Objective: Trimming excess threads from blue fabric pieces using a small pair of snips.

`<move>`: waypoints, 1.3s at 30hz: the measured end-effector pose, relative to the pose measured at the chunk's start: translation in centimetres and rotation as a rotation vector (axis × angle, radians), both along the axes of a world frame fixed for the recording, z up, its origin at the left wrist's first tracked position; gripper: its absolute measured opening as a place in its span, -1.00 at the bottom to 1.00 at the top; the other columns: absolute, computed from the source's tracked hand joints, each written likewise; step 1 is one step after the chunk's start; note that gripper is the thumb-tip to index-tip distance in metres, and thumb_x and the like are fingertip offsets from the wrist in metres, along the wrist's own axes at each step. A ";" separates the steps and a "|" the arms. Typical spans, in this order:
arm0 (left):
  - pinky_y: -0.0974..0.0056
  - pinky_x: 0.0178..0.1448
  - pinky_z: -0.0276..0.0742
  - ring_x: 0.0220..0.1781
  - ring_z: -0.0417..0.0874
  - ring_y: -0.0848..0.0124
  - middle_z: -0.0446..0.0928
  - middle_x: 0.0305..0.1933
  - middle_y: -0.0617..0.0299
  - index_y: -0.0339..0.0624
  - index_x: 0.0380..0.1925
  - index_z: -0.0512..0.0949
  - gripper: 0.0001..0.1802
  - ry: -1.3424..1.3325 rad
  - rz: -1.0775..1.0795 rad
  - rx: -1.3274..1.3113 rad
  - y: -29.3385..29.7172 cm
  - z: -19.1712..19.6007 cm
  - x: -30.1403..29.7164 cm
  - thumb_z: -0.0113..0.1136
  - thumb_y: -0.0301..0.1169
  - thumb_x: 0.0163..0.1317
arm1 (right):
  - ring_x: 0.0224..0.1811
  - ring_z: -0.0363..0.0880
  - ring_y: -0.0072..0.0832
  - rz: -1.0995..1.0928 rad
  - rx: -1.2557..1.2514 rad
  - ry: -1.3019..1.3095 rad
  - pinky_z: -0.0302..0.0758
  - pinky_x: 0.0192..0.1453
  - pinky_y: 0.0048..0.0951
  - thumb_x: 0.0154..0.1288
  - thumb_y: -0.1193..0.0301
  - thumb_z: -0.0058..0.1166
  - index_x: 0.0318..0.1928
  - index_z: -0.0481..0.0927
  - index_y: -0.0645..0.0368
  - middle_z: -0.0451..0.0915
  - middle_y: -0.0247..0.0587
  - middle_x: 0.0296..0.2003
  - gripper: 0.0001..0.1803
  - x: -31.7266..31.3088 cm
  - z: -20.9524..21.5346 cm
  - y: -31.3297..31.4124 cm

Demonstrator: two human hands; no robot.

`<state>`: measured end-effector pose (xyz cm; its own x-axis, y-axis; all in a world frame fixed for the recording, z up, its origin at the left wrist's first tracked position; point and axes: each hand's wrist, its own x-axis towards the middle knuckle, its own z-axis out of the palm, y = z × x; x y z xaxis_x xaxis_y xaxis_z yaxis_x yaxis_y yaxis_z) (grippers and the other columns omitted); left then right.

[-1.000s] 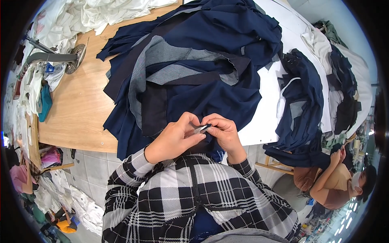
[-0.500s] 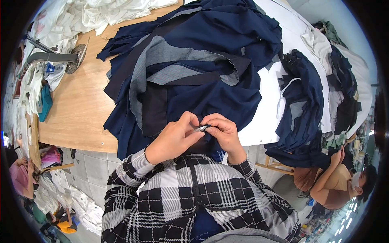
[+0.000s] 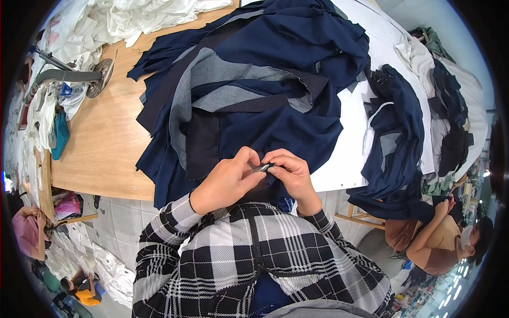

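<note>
Close together at the table's near edge, both my hands work over a navy garment [image 3: 281, 130]. It has grey inner faces and dark bands, and is spread in loose folds. My left hand [image 3: 225, 179] is closed around a small silver metal tool [image 3: 262, 168], with only its pointed tip showing between thumb and fingers; it looks like thread snips. Right at that tip, my right hand [image 3: 292, 174] pinches a small dark bit of the cloth between thumb and fingertips. What exactly lies in that pinch is mostly hidden.
More navy pieces [image 3: 395, 132] hang over the table's right side. White cloth [image 3: 154, 18] is heaped at the far left. A grey-armed device with a round base [image 3: 98, 77] stands at left on the wooden tabletop [image 3: 101, 143]. A co-worker [image 3: 440, 238] sits at right.
My hands stay almost in the same place, with the tool still at the pinched cloth. At right, the co-worker's hands have shifted slightly.
</note>
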<state>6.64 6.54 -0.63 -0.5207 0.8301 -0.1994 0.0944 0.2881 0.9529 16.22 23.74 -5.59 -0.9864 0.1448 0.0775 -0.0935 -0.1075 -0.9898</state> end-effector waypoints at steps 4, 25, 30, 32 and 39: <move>0.32 -0.47 0.36 -0.59 0.54 0.37 0.52 -0.60 0.11 -0.24 -0.22 0.19 -0.68 -0.084 -0.018 0.008 -0.1 0.2 -0.3 0.13 -0.43 0.19 | -0.18 0.49 -0.52 0.010 -0.003 0.011 0.40 -0.11 -0.56 0.13 0.62 0.09 -0.28 0.59 0.32 0.56 -0.22 -0.20 -0.88 -0.1 0.0 0.0; 0.30 -0.49 0.32 -0.64 0.48 0.33 0.46 -0.65 0.13 -0.27 -0.18 0.24 -0.67 -0.042 0.005 -0.022 -0.2 0.0 -0.3 0.15 -0.40 0.17 | -0.20 0.48 -0.55 -0.021 0.005 -0.041 0.40 -0.12 -0.59 0.15 0.62 0.08 -0.29 0.59 0.34 0.55 -0.24 -0.20 -0.90 -0.2 0.3 -0.4; 0.34 -0.41 0.39 -0.51 0.50 0.41 0.51 -0.44 0.13 -0.26 -0.08 0.32 -0.50 0.119 0.025 -0.007 -0.4 0.9 -0.9 0.31 -0.30 0.06 | -0.23 0.44 -0.60 -0.099 -0.100 -0.099 0.36 -0.17 -0.63 0.25 0.52 0.03 -0.26 0.58 0.37 0.50 -0.24 -0.14 -0.86 -0.2 -0.3 -0.4; 0.36 -0.30 0.47 -0.37 0.53 0.43 0.50 -0.25 0.12 -0.26 -0.07 0.37 -0.38 0.258 0.104 0.036 -0.2 0.5 -0.4 0.43 -0.24 -0.08 | -0.23 0.42 -0.62 -0.100 -0.073 -0.092 0.34 -0.19 -0.65 0.31 0.45 -0.02 -0.23 0.57 0.38 0.47 -0.23 -0.10 -0.79 -0.2 -0.2 -0.6; 0.49 -0.44 0.37 -0.55 0.43 0.59 0.48 -0.32 0.21 -0.23 0.06 0.30 -0.50 0.166 0.408 0.221 1.4 -2.1 0.7 0.16 -0.59 0.07 | -0.12 0.41 -0.47 -0.037 0.073 -0.067 0.35 -0.03 -0.50 0.37 0.32 -0.14 -0.13 0.51 0.40 0.43 -0.15 -0.07 -0.66 -0.5 2.7 -0.9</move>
<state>7.38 7.89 -2.70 -0.8223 0.5645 0.0718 0.1719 0.1261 0.9770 15.74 22.82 -2.93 -0.9838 0.1776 0.0234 -0.0296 -0.0324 -0.9990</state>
